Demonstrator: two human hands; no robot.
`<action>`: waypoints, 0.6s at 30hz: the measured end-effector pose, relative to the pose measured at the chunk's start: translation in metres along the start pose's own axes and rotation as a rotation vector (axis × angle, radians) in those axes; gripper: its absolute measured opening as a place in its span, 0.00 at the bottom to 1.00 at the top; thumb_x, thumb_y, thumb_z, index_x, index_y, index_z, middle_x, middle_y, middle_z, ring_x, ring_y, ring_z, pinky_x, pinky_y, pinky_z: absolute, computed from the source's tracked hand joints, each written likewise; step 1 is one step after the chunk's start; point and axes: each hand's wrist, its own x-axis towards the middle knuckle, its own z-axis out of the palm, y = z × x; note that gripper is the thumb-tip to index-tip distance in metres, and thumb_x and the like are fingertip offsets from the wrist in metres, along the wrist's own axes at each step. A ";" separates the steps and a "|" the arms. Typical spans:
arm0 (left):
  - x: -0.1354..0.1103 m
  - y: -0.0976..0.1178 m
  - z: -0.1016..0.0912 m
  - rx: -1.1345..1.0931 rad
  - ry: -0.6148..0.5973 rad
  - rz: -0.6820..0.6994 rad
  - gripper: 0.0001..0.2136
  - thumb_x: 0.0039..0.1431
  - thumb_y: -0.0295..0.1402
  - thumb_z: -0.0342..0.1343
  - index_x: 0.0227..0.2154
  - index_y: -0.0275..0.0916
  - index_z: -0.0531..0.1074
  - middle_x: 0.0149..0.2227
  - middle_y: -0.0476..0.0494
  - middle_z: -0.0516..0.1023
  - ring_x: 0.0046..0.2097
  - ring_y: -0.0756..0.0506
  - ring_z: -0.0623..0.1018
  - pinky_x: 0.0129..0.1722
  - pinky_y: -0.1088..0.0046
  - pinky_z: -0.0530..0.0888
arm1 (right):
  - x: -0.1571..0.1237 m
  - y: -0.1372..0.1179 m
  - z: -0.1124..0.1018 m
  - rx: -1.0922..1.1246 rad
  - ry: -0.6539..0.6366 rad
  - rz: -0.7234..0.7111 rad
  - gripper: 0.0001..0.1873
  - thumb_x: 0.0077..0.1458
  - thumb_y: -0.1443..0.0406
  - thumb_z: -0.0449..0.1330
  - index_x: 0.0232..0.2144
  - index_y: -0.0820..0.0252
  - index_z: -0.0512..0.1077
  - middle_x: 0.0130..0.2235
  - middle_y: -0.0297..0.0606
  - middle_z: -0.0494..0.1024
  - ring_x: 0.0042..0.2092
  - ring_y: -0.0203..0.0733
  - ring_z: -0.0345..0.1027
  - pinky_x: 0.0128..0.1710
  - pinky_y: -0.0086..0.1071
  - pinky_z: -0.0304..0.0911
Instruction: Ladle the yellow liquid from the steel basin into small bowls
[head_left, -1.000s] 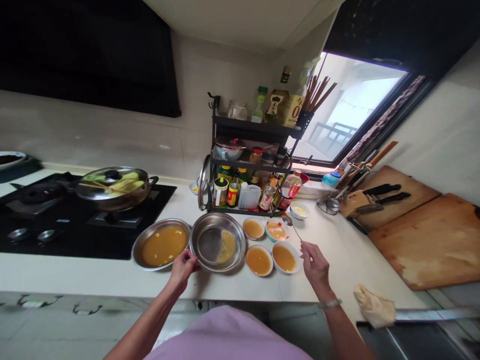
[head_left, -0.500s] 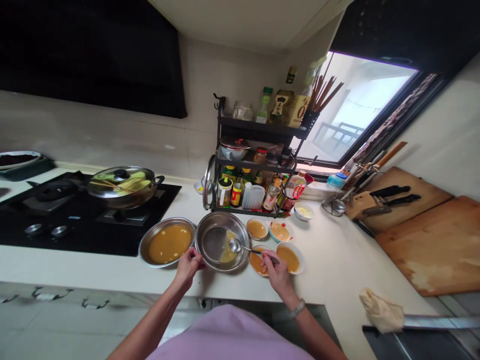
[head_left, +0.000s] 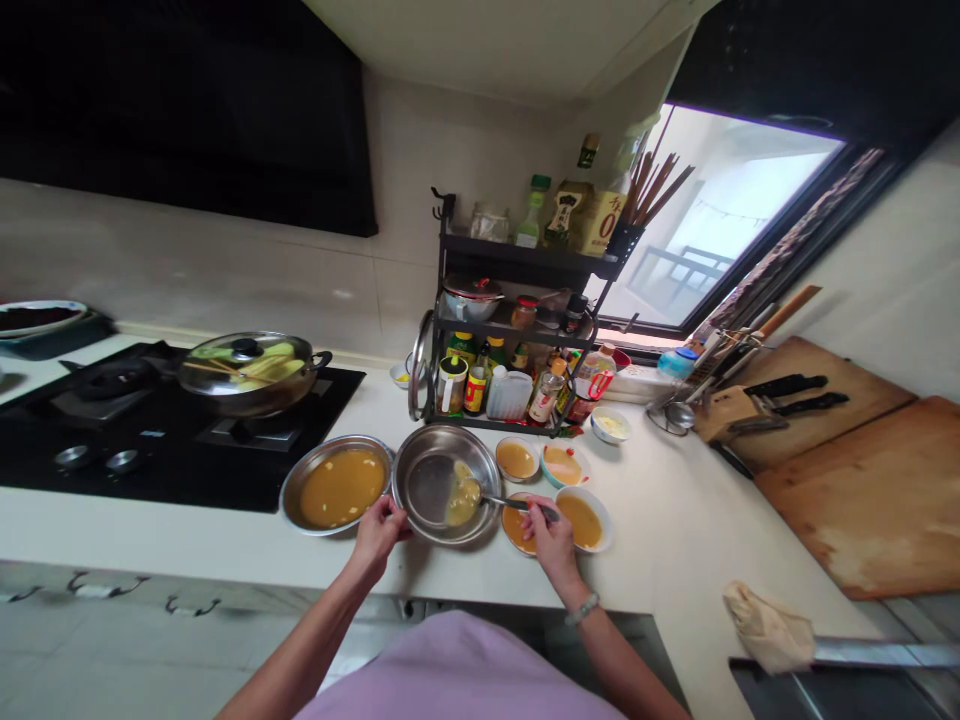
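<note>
A round steel pan (head_left: 427, 485) sits on the counter with a little yellowish liquid pooled at its right side. My left hand (head_left: 377, 533) pinches the pan's lower left rim. In my right hand (head_left: 551, 540) is the dark handle of a metal spoon (head_left: 495, 500), its bowl resting in the pooled liquid. Left of the pan stands a second steel pan (head_left: 341, 485) full of brownish-yellow batter. On the right are several small bowls of batter, among them a white bowl (head_left: 602, 530) and one bowl (head_left: 516, 525) partly hidden under my right hand.
On the black gas hob (head_left: 150, 455) stands a lidded steel pot (head_left: 247, 375). A black rack (head_left: 517, 330) of bottles and jars rises behind the pans. A knife block (head_left: 724, 410), a wooden cutting board (head_left: 877, 490) and a cloth (head_left: 769, 630) lie to the right.
The spoon's bowl has dipped and turned in the pan; yellowish liquid now covers it where bare metal showed before. My left hand keeps its place at the rim.
</note>
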 end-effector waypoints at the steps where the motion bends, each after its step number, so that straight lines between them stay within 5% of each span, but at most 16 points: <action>1: 0.000 0.000 0.000 0.003 0.000 -0.002 0.18 0.35 0.36 0.64 0.18 0.40 0.57 0.15 0.58 0.65 0.19 0.53 0.69 0.24 0.69 0.75 | 0.001 -0.001 0.000 0.038 0.039 0.046 0.17 0.54 0.53 0.59 0.35 0.61 0.73 0.22 0.33 0.74 0.20 0.37 0.65 0.20 0.29 0.64; 6: -0.001 0.002 0.000 0.001 0.016 -0.009 0.18 0.33 0.37 0.65 0.19 0.40 0.58 0.17 0.58 0.67 0.19 0.52 0.70 0.23 0.69 0.75 | 0.003 -0.016 -0.003 0.217 0.187 0.188 0.20 0.45 0.51 0.65 0.31 0.61 0.71 0.19 0.33 0.73 0.19 0.38 0.66 0.17 0.28 0.61; 11: -0.002 0.003 0.000 0.006 0.003 -0.010 0.18 0.34 0.37 0.65 0.19 0.40 0.58 0.16 0.58 0.65 0.19 0.53 0.69 0.23 0.70 0.75 | 0.002 -0.036 -0.010 0.279 0.204 0.197 0.18 0.43 0.53 0.66 0.30 0.60 0.71 0.19 0.33 0.74 0.20 0.39 0.68 0.16 0.28 0.61; 18: -0.004 0.004 0.000 -0.005 0.017 -0.010 0.18 0.33 0.36 0.65 0.17 0.40 0.57 0.15 0.58 0.64 0.19 0.54 0.67 0.23 0.71 0.75 | 0.013 -0.057 -0.043 0.331 0.272 0.181 0.16 0.42 0.56 0.67 0.29 0.61 0.72 0.20 0.36 0.76 0.20 0.37 0.68 0.17 0.27 0.62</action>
